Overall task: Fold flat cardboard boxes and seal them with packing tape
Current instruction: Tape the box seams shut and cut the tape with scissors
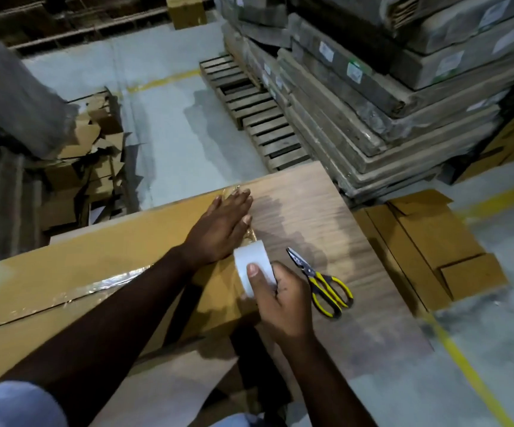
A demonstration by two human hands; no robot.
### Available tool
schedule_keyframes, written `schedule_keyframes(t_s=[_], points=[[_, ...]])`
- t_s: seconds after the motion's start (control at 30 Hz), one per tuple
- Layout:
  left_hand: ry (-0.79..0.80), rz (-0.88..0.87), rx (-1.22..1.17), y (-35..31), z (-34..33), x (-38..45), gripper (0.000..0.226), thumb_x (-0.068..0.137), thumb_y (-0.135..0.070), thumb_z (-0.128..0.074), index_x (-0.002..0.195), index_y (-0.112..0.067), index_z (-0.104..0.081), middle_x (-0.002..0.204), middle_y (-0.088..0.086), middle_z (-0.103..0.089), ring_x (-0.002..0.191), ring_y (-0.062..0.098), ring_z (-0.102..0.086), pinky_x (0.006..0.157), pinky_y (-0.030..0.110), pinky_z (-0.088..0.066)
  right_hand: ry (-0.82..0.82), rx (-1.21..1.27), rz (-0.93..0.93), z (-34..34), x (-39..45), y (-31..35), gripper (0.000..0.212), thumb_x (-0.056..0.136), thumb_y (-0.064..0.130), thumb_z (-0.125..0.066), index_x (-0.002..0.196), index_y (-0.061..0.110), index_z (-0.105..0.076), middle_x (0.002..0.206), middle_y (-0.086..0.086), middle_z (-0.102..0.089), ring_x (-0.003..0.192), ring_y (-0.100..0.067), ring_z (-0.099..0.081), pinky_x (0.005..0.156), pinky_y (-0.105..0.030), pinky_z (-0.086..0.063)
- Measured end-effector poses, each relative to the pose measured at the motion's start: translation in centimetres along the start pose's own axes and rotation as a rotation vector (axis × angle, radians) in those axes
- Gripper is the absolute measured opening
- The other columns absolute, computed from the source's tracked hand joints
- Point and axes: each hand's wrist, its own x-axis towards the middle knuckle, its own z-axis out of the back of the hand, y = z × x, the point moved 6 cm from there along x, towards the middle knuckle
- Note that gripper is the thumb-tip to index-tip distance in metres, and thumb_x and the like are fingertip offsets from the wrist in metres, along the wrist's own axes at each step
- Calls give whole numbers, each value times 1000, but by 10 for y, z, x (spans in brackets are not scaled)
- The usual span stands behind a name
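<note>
Warehouse pallets behind, the cardboard box (95, 272) lies on the wood-grain counter (326, 211), left hand (223, 224) flat on its taped end, right hand (280, 298) gripping the tape roll (254, 268); slack there could wrinkle the strip near the scissors (322, 280)

My left hand (223, 224) lies flat, fingers straight, pressing a strip of clear tape (247, 234) along the end of the cardboard box (95, 266). My right hand (280, 298) grips the white tape roll (251, 268), thumb on its face. The box seems to rest on a wood-grain board (326, 211). Yellow-handled scissors (322, 280) lie closed just beside my right hand.
</note>
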Motion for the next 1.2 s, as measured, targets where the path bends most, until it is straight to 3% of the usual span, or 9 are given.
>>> schedule_keyframes(t_s=[0.07, 0.17, 0.3, 0.37, 0.43, 0.57, 0.8, 1.03, 1.2], points=[[25, 34, 17, 1, 0, 0, 59, 112, -48, -23, 164, -21, -28, 172, -6, -16, 160, 9, -4, 129, 41, 1, -8, -21, -45, 1, 1, 3, 40, 99, 67, -55, 77, 33, -58, 70, 12, -67, 72, -4, -70, 67, -34, -56], [55, 56, 23, -4, 2, 4, 57, 113, -44, -24, 165, -20, -26, 173, -4, -16, 160, 12, -3, 129, 45, 2, -21, -2, -140, 12, -6, -2, 63, 94, 77, -53, 83, 16, -65, 72, -1, -71, 69, -22, -73, 66, -50, -59], [77, 37, 53, -2, 3, 2, 59, 112, -44, -22, 165, -19, -22, 173, -1, -12, 160, 15, -2, 127, 41, 5, 31, 135, -297, 28, -35, -9, 33, 84, 38, -58, 85, 6, -67, 70, -10, -73, 67, -33, -73, 70, -60, -60], [101, 29, 59, -2, 2, 2, 59, 113, -44, -22, 166, -19, -18, 174, -1, -10, 160, 15, 0, 126, 41, 6, 97, 121, -372, 30, -57, -12, 21, 87, 28, -60, 81, 10, -68, 70, 1, -76, 65, -17, -75, 69, -45, -61], [134, 17, 68, -3, 0, 2, 60, 113, -45, -21, 167, -20, -15, 174, -2, -6, 160, 14, 3, 126, 40, 7, 104, -27, -370, 32, -71, -17, 30, 96, 23, -65, 68, 17, -59, 57, 21, -64, 56, 4, -60, 61, -26, -48], [172, -4, 95, -4, -1, -1, 67, 108, -51, -16, 167, -19, -9, 174, 1, 0, 160, 16, 7, 129, 46, 5, 59, -100, -411, 31, -80, -36, 36, 98, 20, -66, 64, 20, -54, 55, 23, -59, 54, 6, -53, 57, -18, -38], [153, 19, 156, -43, -18, -41, 72, 110, -55, -20, 166, -14, -1, 173, 6, 8, 160, 21, 8, 129, 43, 2, 71, -25, -478, 22, -85, -41, 19, 97, 22, -61, 83, 13, -70, 69, 7, -77, 68, -8, -73, 72, -32, -57], [105, -272, 287, -90, -42, -119, 73, 108, -63, -24, 167, -22, -12, 174, 4, 2, 161, 20, 6, 130, 38, 1, 157, -104, -529, 13, -77, -62, 42, 101, 43, -63, 71, 15, -70, 60, 13, -72, 54, 5, -63, 60, -25, -51], [76, -183, 328, -90, -46, -117, 79, 107, -66, -22, 167, -18, -6, 172, 3, 7, 160, 19, 8, 129, 36, 2, 78, -88, -438, 6, -89, -80, 43, 91, 61, -56, 82, 20, -68, 72, 7, -72, 69, -9, -68, 71, -38, -55]])
